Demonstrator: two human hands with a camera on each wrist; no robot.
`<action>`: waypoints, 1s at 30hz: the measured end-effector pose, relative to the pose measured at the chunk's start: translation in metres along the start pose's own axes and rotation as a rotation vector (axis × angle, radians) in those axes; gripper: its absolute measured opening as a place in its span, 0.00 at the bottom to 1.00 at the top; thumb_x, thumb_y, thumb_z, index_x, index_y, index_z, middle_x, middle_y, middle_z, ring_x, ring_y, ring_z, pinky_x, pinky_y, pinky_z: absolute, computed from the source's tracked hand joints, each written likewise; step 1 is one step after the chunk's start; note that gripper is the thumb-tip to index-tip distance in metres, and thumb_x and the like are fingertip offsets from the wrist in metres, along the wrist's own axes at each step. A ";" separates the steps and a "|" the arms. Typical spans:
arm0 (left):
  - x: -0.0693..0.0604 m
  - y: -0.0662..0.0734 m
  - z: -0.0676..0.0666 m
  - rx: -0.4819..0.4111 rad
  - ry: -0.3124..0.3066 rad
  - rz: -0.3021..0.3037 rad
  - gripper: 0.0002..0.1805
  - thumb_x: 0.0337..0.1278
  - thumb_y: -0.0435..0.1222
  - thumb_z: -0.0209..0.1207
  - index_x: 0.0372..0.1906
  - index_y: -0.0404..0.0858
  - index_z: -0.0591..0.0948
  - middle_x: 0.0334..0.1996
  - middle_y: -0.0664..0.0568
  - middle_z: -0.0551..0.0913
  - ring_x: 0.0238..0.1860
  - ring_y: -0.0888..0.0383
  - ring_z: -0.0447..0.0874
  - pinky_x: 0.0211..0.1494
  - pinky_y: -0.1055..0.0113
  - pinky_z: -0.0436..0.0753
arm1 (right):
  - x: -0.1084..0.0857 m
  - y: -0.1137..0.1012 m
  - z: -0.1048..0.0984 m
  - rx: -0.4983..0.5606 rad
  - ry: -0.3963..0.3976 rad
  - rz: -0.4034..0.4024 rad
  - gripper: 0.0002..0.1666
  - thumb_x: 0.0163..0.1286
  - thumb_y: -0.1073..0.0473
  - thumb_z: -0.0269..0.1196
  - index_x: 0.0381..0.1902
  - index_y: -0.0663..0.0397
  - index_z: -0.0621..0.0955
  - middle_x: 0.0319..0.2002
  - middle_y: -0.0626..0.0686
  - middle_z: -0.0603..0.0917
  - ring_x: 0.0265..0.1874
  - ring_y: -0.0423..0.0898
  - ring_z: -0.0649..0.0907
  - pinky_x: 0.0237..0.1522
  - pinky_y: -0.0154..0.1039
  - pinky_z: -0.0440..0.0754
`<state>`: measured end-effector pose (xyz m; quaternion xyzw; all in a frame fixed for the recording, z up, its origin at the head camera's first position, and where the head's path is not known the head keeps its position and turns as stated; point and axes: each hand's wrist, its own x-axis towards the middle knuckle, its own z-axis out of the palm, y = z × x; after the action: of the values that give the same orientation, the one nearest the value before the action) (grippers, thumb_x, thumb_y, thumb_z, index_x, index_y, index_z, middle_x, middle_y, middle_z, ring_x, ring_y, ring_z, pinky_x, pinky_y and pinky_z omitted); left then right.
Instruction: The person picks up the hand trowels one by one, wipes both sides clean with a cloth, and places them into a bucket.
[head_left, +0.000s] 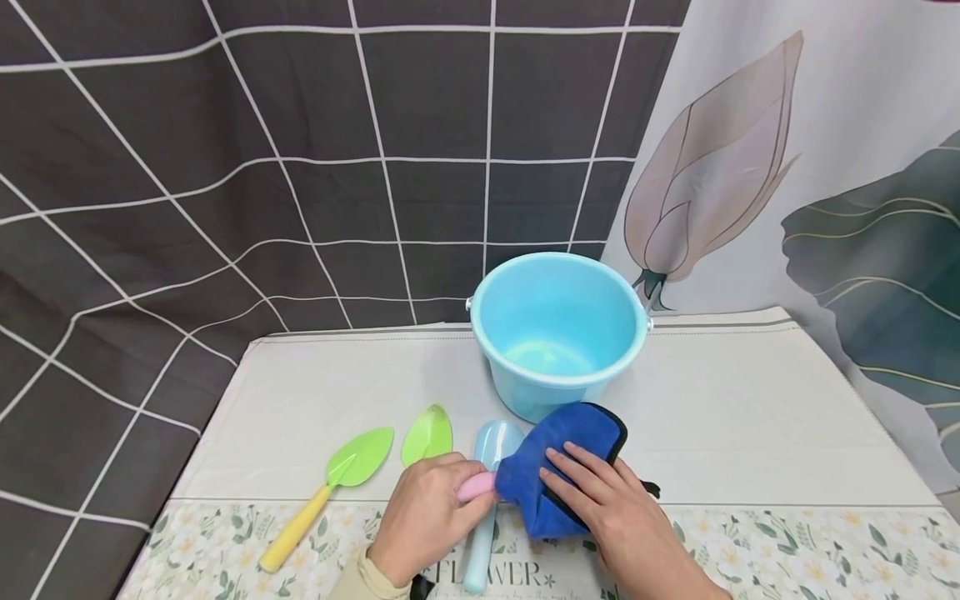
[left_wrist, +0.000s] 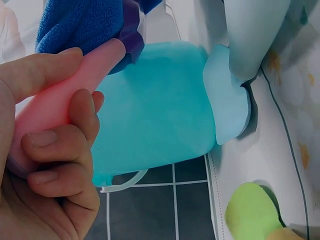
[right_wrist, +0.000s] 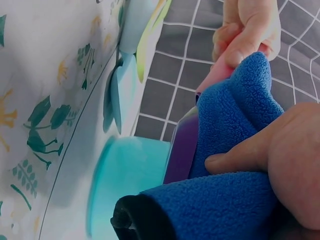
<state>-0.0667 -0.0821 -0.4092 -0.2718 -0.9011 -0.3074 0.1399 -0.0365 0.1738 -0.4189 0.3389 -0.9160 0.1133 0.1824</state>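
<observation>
My left hand (head_left: 438, 508) curls its fingers round the pink handle (head_left: 476, 487) of a tool whose purple part (right_wrist: 182, 150) shows in the right wrist view. A blue cloth (head_left: 551, 467) with a black edge covers most of the tool's head. My right hand (head_left: 626, 517) lies over the cloth and holds it against the tool, thumb pressed on the fabric in the right wrist view. The cloth hides the shape of the tool's head. Beneath the held tool, a light blue scoop (head_left: 480, 550) lies on the table.
Behind the hands stands a light blue bucket (head_left: 558, 379). To the left lie a green trowel with a yellow handle (head_left: 296, 529) and a second green tool (head_left: 427, 435), its lower end hidden by my left hand. A dark checked curtain (head_left: 300, 200) hangs behind the table.
</observation>
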 end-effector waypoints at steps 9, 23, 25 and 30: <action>-0.002 0.000 0.000 0.004 -0.001 0.008 0.06 0.46 0.39 0.73 0.28 0.44 0.87 0.21 0.64 0.77 0.21 0.73 0.66 0.24 0.82 0.63 | -0.001 0.000 0.001 0.000 -0.008 0.009 0.44 0.46 0.76 0.72 0.64 0.46 0.80 0.66 0.49 0.77 0.66 0.52 0.75 0.55 0.55 0.78; -0.003 -0.001 0.000 0.010 0.000 0.022 0.09 0.46 0.41 0.76 0.30 0.43 0.88 0.21 0.63 0.76 0.21 0.72 0.65 0.24 0.81 0.63 | -0.001 0.002 0.002 0.014 -0.009 0.041 0.41 0.51 0.76 0.69 0.63 0.46 0.81 0.66 0.48 0.78 0.66 0.52 0.75 0.58 0.54 0.77; -0.003 -0.001 0.000 0.013 0.004 0.026 0.09 0.45 0.41 0.76 0.30 0.43 0.88 0.22 0.63 0.77 0.21 0.72 0.66 0.25 0.81 0.64 | -0.001 0.002 0.001 0.016 -0.009 0.046 0.41 0.51 0.76 0.69 0.63 0.46 0.81 0.66 0.48 0.78 0.66 0.52 0.75 0.58 0.54 0.77; -0.003 -0.002 -0.001 0.016 0.007 0.026 0.09 0.46 0.42 0.76 0.29 0.44 0.87 0.21 0.64 0.76 0.21 0.72 0.65 0.25 0.80 0.64 | 0.000 0.002 0.000 0.030 -0.018 0.060 0.43 0.48 0.79 0.68 0.64 0.46 0.81 0.66 0.48 0.77 0.66 0.52 0.74 0.58 0.56 0.77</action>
<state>-0.0653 -0.0849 -0.4107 -0.2814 -0.8995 -0.2991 0.1493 -0.0377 0.1756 -0.4189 0.3149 -0.9255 0.1296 0.1656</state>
